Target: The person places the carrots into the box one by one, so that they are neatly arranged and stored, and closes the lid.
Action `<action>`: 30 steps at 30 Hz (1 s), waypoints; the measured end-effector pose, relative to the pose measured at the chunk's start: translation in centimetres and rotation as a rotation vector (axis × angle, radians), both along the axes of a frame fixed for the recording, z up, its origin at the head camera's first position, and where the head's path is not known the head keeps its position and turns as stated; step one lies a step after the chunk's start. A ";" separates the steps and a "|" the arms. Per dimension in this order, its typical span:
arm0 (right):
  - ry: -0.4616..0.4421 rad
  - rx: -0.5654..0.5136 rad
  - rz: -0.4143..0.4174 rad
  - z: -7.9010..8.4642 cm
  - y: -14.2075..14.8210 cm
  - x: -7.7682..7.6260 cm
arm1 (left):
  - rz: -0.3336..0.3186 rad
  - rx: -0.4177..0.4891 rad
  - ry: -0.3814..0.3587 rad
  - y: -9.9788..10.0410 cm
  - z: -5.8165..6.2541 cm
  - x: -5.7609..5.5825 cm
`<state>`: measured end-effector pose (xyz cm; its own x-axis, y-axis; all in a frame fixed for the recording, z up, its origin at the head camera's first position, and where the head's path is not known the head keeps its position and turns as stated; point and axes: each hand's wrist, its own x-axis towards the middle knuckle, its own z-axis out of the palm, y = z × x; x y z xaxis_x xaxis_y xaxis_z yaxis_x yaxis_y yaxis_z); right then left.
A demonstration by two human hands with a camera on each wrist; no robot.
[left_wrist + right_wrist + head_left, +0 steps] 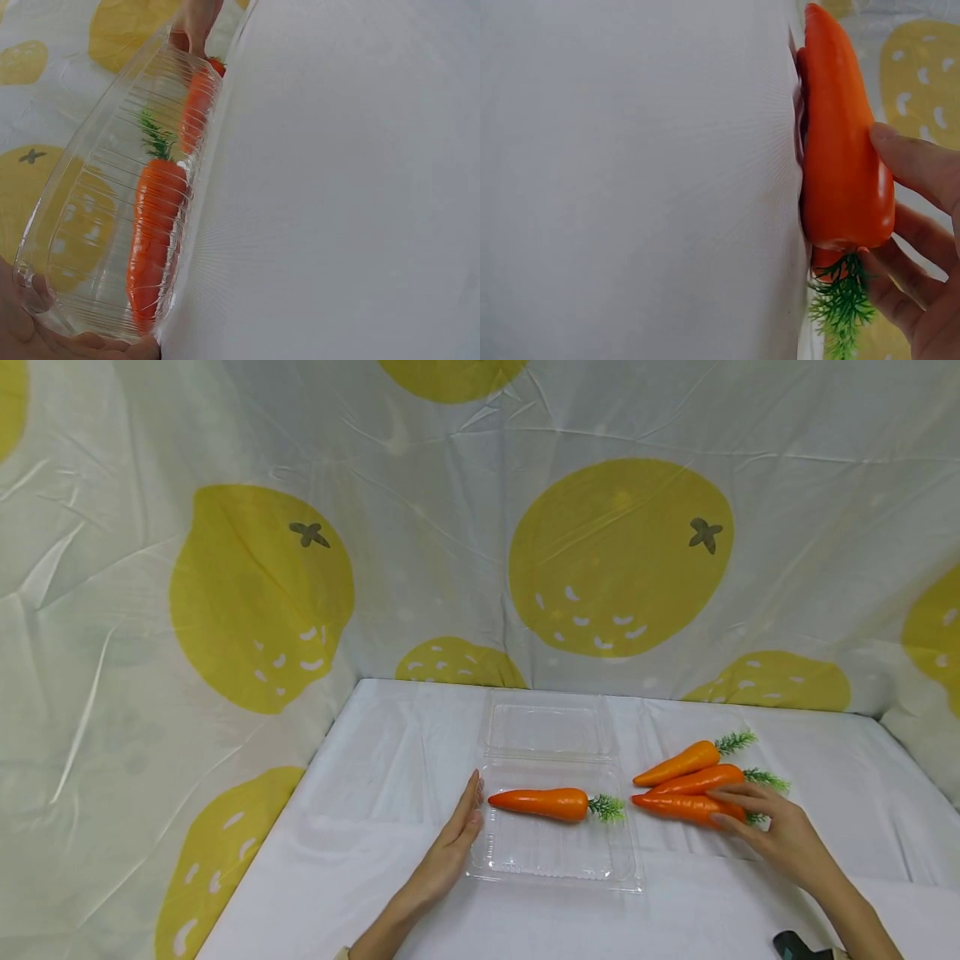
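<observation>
Presently, the front carrot (675,807) of a cluster is pinched between the thumb and fingers of the right hand (783,828). By the left hand (452,837), fingers extended, the clear container's (555,856) left edge is touched. Inside its base, a lone carrot (551,803) is laid crosswise, leaves rightward. Behind the pinched one, two more carrots (678,763) are bunched on the white-covered table (375,777).
</observation>
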<state>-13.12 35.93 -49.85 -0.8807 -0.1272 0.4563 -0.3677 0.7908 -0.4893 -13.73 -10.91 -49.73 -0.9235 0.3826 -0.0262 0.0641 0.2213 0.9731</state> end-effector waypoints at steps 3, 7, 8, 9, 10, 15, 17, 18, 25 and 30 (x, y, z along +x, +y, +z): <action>-0.006 -0.019 0.009 -0.1 0.0 0.0 | 0.000 0.000 0.001 0.0 0.0 0.0; -0.004 -0.015 0.017 -0.1 -0.1 0.0 | -0.005 0.005 0.002 0.0 -0.1 0.0; -0.006 -0.006 0.015 -0.1 -0.2 0.0 | -0.005 0.006 0.003 0.0 -0.1 0.0; -0.011 0.004 0.013 0.0 -0.2 0.0 | -0.005 0.006 0.003 0.0 -0.1 0.0; -0.017 0.012 0.009 0.0 -0.2 0.0 | -0.005 0.005 0.004 0.0 -0.1 0.0; -0.063 0.039 -0.014 0.2 -0.3 0.1 | -0.001 -0.002 0.006 0.0 0.0 0.0; -0.075 0.041 -0.020 0.3 -0.3 0.1 | 0.000 0.000 0.006 0.0 0.0 0.0; -0.084 0.044 -0.024 0.4 -0.3 0.1 | 0.000 0.002 0.005 0.0 0.0 0.0; -0.129 0.051 -0.020 0.4 -0.3 0.2 | 0.004 -0.002 0.001 0.0 0.0 0.0; -0.184 0.045 -0.024 0.5 -0.3 0.3 | 0.002 -0.008 -0.004 0.0 0.1 0.0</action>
<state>-12.85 35.58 -49.34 -0.9518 -0.1216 0.2816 -0.2559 0.8211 -0.5102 -13.72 -10.91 -49.67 -0.9241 0.3809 -0.0327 0.0601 0.2292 0.9715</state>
